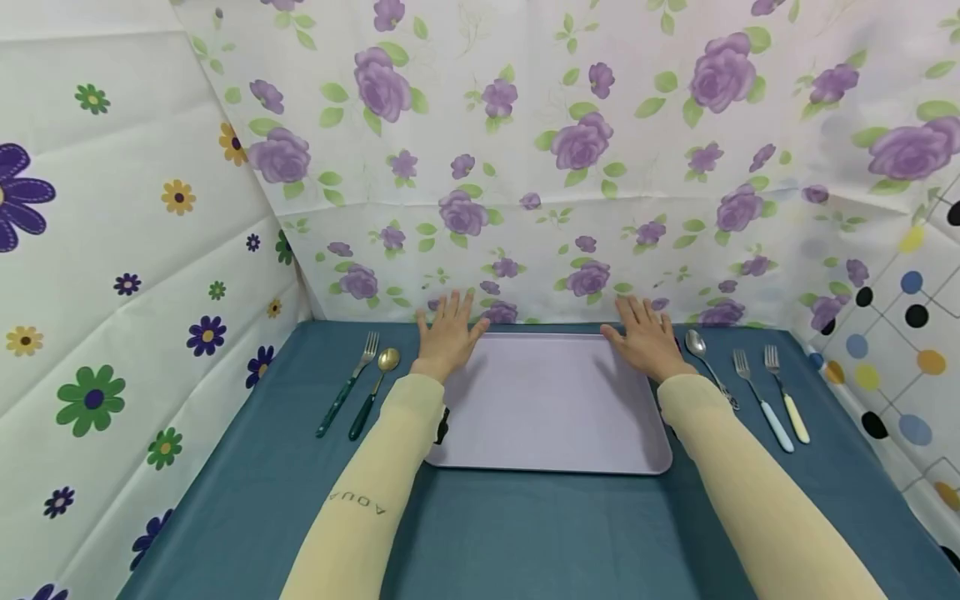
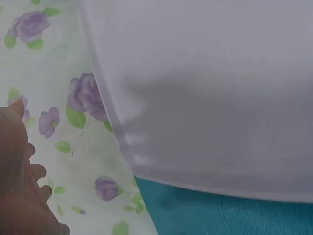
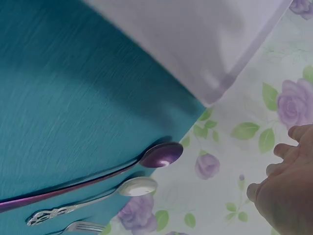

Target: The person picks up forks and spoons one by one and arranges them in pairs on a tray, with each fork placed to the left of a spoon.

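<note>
A pale lilac rectangular tray (image 1: 551, 408) lies on the blue-green tabletop. My left hand (image 1: 446, 337) is at its far left corner, fingers straight and spread, palm down. At the far right corner my right hand (image 1: 647, 337) is spread the same way. Neither hand holds anything. In the left wrist view the left hand (image 2: 17, 181) appears at the left edge, apart from the tray in the picture. The right wrist view has the right hand (image 3: 288, 181) against the floral cloth, beyond the tray corner (image 3: 210, 93). Whether the palms touch the tray, I cannot tell.
Left of the tray lie a green-handled fork (image 1: 347, 385) and a gold-bowled spoon (image 1: 374, 393). On the right are a purple spoon (image 3: 161, 155), a silver spoon (image 1: 696, 343), a light-blue-handled fork (image 1: 776, 425) and a yellow-handled fork (image 1: 795, 417). Floral cloth (image 1: 525, 175) hangs behind.
</note>
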`<state>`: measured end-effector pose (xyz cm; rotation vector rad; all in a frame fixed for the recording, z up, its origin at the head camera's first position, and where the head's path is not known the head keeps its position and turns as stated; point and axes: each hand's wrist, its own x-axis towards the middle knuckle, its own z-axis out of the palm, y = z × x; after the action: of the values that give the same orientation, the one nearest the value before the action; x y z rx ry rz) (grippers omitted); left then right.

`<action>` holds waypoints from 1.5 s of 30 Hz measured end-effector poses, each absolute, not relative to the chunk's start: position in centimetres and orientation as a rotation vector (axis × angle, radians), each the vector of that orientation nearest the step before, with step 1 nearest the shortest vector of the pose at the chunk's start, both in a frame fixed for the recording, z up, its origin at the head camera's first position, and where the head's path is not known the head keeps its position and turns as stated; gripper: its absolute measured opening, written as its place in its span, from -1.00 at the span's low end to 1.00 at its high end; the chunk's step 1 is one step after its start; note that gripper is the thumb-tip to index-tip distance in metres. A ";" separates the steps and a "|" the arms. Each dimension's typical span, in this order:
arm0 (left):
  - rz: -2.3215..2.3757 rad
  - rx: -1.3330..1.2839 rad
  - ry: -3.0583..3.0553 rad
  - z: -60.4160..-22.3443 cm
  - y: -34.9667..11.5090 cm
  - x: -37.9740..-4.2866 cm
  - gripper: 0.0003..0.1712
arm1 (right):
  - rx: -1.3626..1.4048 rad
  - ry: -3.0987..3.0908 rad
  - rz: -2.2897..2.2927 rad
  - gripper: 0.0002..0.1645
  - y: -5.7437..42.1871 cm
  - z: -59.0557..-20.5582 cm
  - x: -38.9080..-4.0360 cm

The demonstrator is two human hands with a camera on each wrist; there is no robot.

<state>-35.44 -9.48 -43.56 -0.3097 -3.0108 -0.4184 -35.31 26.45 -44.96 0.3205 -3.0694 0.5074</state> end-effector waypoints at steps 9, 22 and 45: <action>-0.489 -0.292 -3.020 -43.4 -10.8 -35.2 -0.18 | 0.293 -3.060 0.530 -0.05 28.1 -44.5 -34.7; -0.483 -0.330 -3.045 -43.9 -12.9 -34.1 -0.19 | 0.305 -3.049 0.531 -0.05 30.6 -45.6 -34.2; -0.606 -0.305 -3.070 -45.1 -14.6 -33.1 -0.19 | 0.211 -3.052 0.579 -0.06 35.1 -46.1 -32.6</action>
<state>-33.07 -14.64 -45.09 -0.3049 -3.0695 -0.6063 -32.60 35.06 -46.13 0.2106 -3.0517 0.5786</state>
